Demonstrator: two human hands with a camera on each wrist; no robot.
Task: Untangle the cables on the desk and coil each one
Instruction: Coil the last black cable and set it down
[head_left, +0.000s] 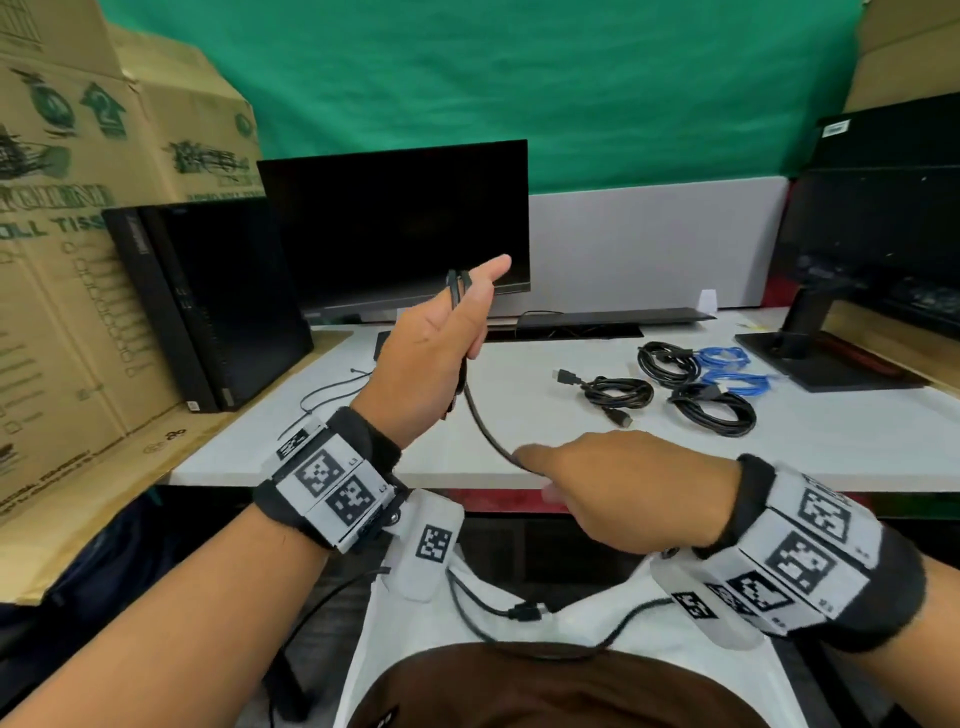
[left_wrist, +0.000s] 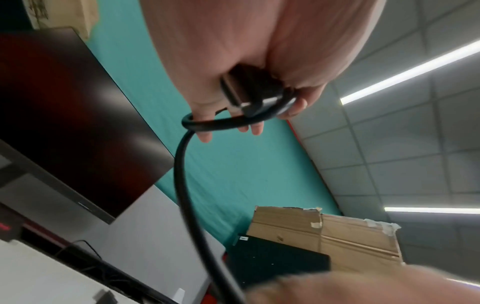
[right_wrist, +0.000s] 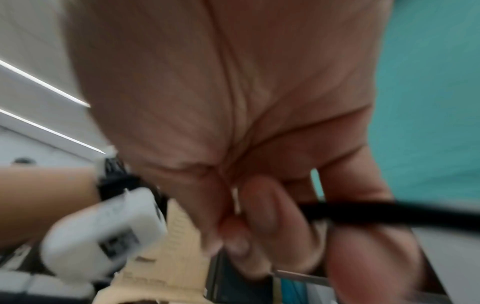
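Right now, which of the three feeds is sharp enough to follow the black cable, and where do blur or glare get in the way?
Head view: sharp, evenly lit, edges bowed; black cable runs clearly from left hand to right hand. Left wrist view: connector fairly crisp, bottom smeared, ceiling lights glare. Right wrist view: blurred throughout, cable only a dark streak.

An office desk — monitor (head_left: 395, 228), PC tower (head_left: 208, 306), grey partition (head_left: 654, 244), cardboard boxes (head_left: 78, 208), tiled ceiling (left_wrist: 405, 144) with strip lights.
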